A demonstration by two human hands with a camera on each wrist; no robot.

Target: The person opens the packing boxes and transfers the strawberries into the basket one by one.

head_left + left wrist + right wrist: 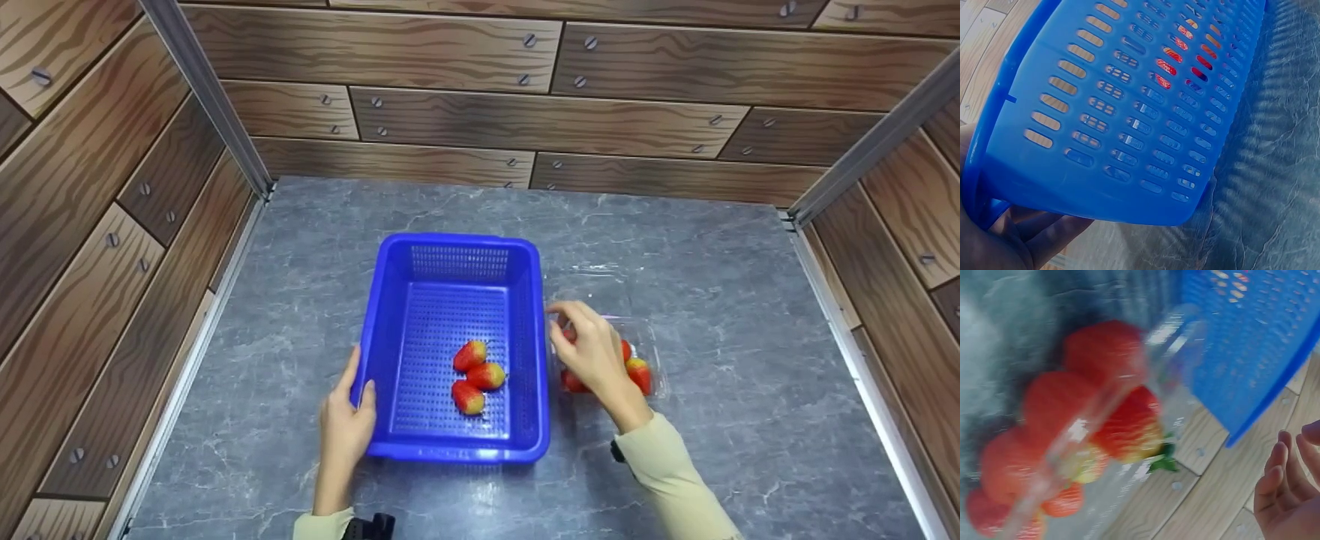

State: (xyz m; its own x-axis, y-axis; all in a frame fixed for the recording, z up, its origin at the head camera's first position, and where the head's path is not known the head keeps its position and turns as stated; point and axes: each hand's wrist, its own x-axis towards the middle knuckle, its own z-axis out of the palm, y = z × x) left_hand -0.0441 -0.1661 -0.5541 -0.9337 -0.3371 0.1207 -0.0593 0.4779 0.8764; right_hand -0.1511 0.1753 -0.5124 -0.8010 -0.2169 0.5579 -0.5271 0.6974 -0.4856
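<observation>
A blue plastic basket (457,452) stands on the grey marbled surface with three red-and-yellow strawberries (486,376) on its perforated floor. My left hand (346,429) grips the basket's left rim; in the left wrist view its fingers (1061,233) show under the rim's edge. Over a clear plastic box (658,381) hovers my right hand (595,352), close to the basket's right rim and partly hiding the box. Several strawberries (1129,427) lie in that box, one with a green leaf tip. The right fingers (1278,461) are loosely bent with nothing between them.
Behind the box lies its clear lid (596,283), hard to make out against the grey tabletop (300,300). Wood-patterned panels (450,112) enclose the back and both sides, with metal posts (210,90) at the corners.
</observation>
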